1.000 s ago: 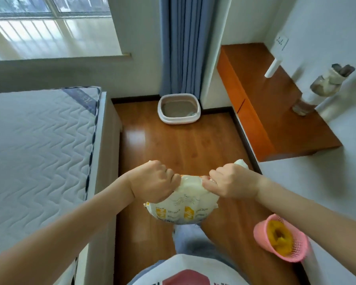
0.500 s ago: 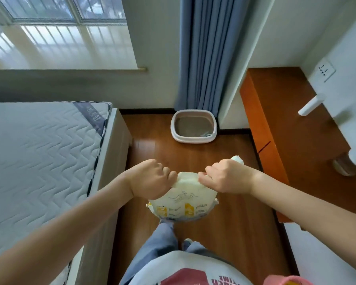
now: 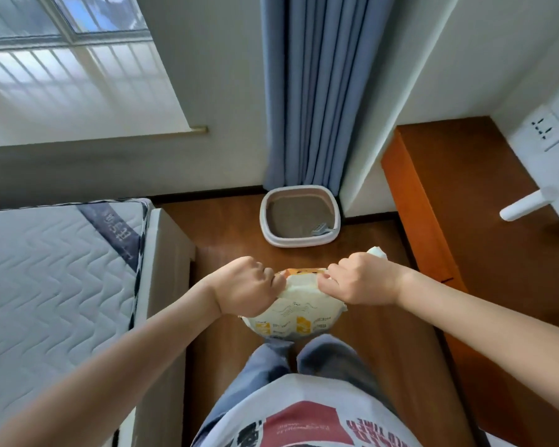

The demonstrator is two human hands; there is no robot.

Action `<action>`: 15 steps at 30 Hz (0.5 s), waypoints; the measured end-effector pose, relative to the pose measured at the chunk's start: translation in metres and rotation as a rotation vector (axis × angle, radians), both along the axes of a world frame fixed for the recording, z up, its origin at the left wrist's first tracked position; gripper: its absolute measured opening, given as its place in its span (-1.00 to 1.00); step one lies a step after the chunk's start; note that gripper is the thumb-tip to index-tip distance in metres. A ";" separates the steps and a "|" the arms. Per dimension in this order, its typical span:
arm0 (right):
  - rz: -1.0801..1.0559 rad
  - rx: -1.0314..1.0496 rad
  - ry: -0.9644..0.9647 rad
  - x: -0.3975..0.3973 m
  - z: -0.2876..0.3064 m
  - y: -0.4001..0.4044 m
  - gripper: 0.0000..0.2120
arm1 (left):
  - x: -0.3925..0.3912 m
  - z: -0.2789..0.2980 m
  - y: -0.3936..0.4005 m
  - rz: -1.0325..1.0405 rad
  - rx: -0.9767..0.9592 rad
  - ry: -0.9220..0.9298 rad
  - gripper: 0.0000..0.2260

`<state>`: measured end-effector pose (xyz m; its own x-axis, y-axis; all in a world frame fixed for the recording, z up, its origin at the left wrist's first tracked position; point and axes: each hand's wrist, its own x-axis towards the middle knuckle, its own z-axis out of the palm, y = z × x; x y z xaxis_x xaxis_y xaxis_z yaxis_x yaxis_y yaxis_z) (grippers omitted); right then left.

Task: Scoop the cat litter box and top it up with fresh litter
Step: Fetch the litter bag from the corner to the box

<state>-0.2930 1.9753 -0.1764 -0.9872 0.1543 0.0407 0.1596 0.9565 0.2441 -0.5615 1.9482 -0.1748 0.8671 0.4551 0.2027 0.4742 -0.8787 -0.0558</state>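
while you stand on the brown wooden floor (image 3: 378, 333), your left hand (image 3: 246, 287) and right hand (image 3: 357, 280) are both closed tight on the top edge of the cream plastic litter bag with yellow printed panels (image 3: 296, 312), fingers curled into fists, one hand at each end. bag hangs in front of your legs, off the floor. white-rimmed rectangular litter box holding grey litter (image 3: 300, 216) sits ahead against the blue curtain (image 3: 307, 91), well apart from the bag. small pale scoop (image 3: 320, 227) lies in its near right corner. quilted mattress (image 3: 52, 272) on your left.
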 end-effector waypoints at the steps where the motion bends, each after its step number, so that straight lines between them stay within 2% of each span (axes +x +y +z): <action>1: -0.003 -0.007 0.009 -0.001 0.001 0.015 -0.89 | -0.001 0.002 0.017 -0.001 0.008 -0.004 -0.81; 5: -0.013 0.036 0.022 -0.001 0.000 0.073 -0.88 | -0.002 0.001 0.076 -0.012 -0.019 0.026 -0.81; 9: -0.038 0.111 0.031 -0.003 -0.009 0.126 -0.78 | 0.000 -0.007 0.123 0.047 -0.050 0.056 -0.81; 15: -0.037 0.081 0.002 0.000 -0.040 0.190 -0.80 | 0.006 -0.035 0.173 0.111 -0.095 0.084 -0.81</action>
